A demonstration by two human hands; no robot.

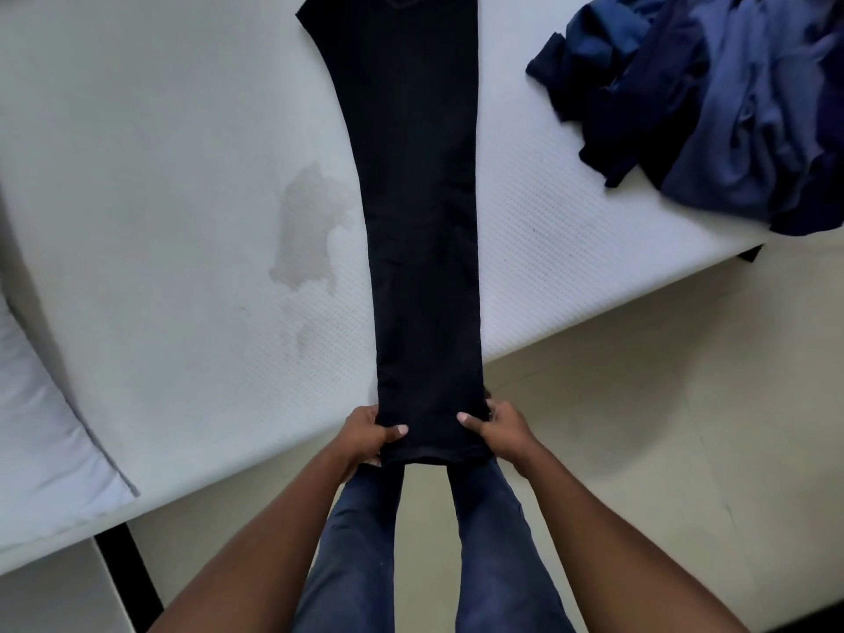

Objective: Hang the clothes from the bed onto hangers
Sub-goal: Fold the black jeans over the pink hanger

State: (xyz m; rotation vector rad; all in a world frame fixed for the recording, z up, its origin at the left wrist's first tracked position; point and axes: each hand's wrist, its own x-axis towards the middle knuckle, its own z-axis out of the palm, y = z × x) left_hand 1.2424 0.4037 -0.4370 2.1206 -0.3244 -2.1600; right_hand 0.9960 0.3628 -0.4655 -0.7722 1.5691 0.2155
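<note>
Pale floor (639,427) underfoot, white bed (160,175) ahead. Nearest, the left hand (365,434) and right hand (502,431) each pinch a corner at the hem of the black trousers (420,221), thumbs on top, at the mattress edge. The trousers lie flat in one narrow strip, running straight away, wider end far. A grey stain (306,230) sits just left; a heap of blue clothes (730,107) lies far right, well apart.
</note>
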